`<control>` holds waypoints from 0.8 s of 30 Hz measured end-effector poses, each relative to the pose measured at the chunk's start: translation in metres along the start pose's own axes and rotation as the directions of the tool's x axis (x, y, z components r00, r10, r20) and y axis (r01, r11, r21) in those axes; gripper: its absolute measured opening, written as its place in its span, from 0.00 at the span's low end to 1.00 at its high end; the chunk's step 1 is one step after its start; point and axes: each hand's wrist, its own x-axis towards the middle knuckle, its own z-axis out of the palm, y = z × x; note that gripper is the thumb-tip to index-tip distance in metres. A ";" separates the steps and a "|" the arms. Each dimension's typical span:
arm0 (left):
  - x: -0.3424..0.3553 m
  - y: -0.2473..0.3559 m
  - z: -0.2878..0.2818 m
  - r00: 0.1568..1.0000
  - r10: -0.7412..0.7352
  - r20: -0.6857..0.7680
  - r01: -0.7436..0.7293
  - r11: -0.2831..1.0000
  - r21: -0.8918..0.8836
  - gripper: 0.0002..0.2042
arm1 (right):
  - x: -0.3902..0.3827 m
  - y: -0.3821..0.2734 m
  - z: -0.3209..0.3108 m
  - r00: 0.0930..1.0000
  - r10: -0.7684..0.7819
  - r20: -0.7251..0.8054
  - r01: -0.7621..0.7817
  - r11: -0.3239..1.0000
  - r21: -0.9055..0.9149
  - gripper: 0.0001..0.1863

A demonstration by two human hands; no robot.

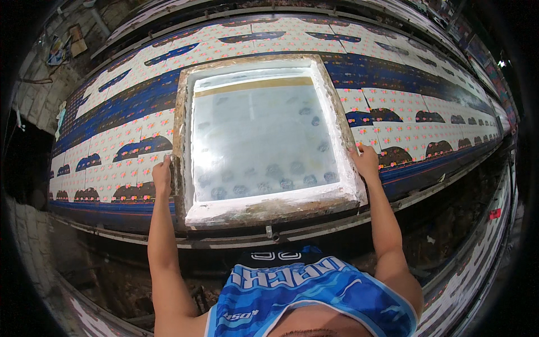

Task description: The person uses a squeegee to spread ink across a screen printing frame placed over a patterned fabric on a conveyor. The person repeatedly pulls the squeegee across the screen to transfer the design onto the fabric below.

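Note:
A large screen printing frame [275,210] lies in front of me on a long printing table, its wooden border smeared with white. Pale, see-through mesh [264,135] fills it, with faint dark motifs mostly along its near part and a tan strip near the far edge. My left hand [162,173] grips the left side of the frame, fingers closed round the edge. On the opposite side, my right hand [366,161] holds the right edge, fingers curled on it. Whatever lies directly beneath the frame shows only dimly through the mesh.
White cloth pieces [415,130] with small pink flower prints and dark curved cut-outs cover the table [129,209] on both sides. A metal rail [303,229] runs along its near edge. Another long table with pale fabric [477,275] stands at the lower right.

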 end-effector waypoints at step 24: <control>-0.011 0.072 -0.022 1.000 -0.025 -0.001 0.025 0.990 -0.138 0.19 | 0.023 0.004 -0.008 0.981 0.094 0.171 -0.104 0.993 0.053 0.30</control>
